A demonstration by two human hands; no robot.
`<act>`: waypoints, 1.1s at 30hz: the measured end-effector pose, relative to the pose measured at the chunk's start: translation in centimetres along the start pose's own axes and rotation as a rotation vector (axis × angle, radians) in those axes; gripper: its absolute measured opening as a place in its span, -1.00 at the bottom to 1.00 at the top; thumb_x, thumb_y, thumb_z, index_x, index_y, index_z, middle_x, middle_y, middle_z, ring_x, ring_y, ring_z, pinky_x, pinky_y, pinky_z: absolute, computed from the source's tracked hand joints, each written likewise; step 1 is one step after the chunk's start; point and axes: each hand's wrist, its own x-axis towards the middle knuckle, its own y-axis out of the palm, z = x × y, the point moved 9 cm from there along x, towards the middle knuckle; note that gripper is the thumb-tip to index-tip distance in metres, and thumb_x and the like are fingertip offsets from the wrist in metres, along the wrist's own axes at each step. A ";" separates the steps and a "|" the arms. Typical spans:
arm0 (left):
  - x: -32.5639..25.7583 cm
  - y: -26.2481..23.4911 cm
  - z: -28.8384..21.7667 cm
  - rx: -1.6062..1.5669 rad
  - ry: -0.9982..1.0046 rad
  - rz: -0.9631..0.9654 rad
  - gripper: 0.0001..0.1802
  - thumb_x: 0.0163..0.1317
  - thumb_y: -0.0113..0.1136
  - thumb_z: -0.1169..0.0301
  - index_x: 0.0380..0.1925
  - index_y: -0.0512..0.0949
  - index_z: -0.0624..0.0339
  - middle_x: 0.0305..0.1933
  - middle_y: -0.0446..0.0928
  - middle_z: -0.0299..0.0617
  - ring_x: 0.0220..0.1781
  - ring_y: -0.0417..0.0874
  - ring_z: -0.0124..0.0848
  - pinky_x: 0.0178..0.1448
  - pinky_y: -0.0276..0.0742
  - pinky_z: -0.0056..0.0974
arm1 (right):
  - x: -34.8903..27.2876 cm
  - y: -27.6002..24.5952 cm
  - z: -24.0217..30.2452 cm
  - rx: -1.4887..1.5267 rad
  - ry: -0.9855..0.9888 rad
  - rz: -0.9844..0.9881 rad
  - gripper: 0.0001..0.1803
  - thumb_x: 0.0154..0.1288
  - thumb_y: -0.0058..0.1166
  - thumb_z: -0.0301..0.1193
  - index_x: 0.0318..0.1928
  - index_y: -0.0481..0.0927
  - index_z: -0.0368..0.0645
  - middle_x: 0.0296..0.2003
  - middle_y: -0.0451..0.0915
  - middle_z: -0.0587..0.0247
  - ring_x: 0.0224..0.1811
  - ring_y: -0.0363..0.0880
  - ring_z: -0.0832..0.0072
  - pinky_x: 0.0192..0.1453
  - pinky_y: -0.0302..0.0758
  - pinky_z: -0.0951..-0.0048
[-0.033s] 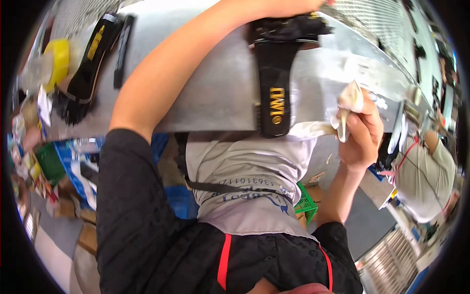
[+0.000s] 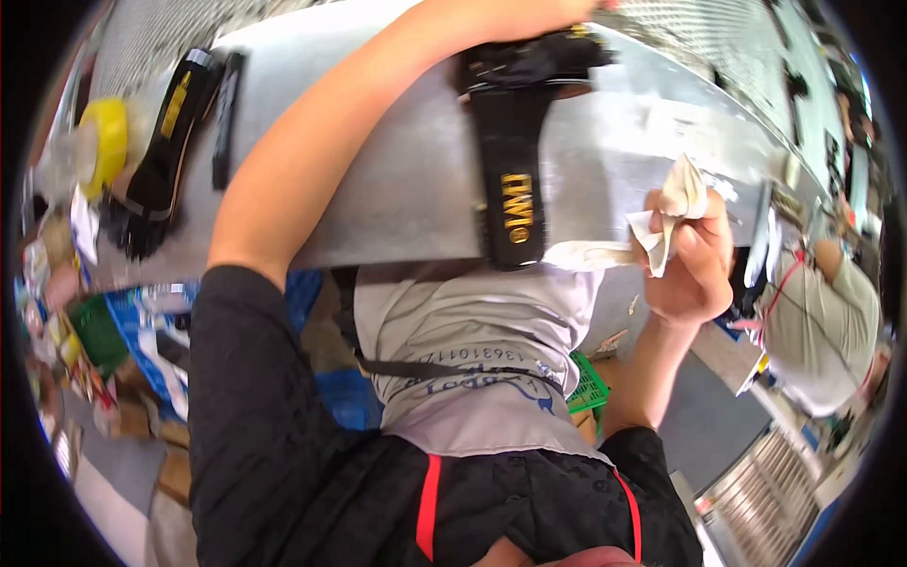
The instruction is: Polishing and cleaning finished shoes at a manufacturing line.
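In the head view the right hand (image 2: 694,260) is closed around a crumpled white cloth (image 2: 673,213) at the near edge of the grey metal desk (image 2: 397,189), just right of a long black brush-like tool with gold marking (image 2: 510,180), while the left hand lies beyond the top edge, its grip unseen.

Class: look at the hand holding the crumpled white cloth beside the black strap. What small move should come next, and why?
Probably bring the crumpled white cloth left onto the black strap with gold lettering: the right hand grips it just beside the strap, not touching, while the left forearm reaches over the grey metal table.
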 end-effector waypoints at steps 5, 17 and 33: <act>0.3 0.5 0.4 -0.084 -0.170 0.130 -0.69 0.52 -0.04 0.27 0.04 0.64 0.07 -0.38 0.65 -0.23 -0.27 0.71 -0.41 -0.08 0.56 -0.28 | -3.6 -5.7 3.9 0.265 -0.157 -0.472 -0.80 0.43 0.13 -0.42 -0.05 0.42 -0.19 0.07 0.44 -0.01 -0.34 0.41 0.52 -0.62 0.28 0.62; 0.5 1.1 0.0 -0.120 -0.263 0.145 -0.71 0.56 -0.03 0.28 0.05 0.63 0.11 -0.40 0.64 -0.27 -0.30 0.65 -0.48 -0.12 0.50 -0.35 | -0.1 -4.0 11.4 -1.618 -0.487 -0.736 -0.73 0.37 0.33 -0.42 0.00 0.60 -0.24 0.00 0.65 0.03 -0.06 0.70 0.19 -0.06 0.64 0.19; 0.1 0.3 -0.2 -0.055 -0.145 0.089 -0.70 0.49 0.00 0.24 -0.05 0.64 0.15 -0.29 0.72 0.02 -0.22 0.78 -0.09 -0.07 0.64 -0.08 | -5.3 -19.7 2.0 0.652 -0.175 -0.912 -0.73 0.62 -0.07 -0.35 -0.27 0.34 -0.24 -0.51 0.36 0.30 -0.69 0.02 0.67 -0.66 -0.05 0.60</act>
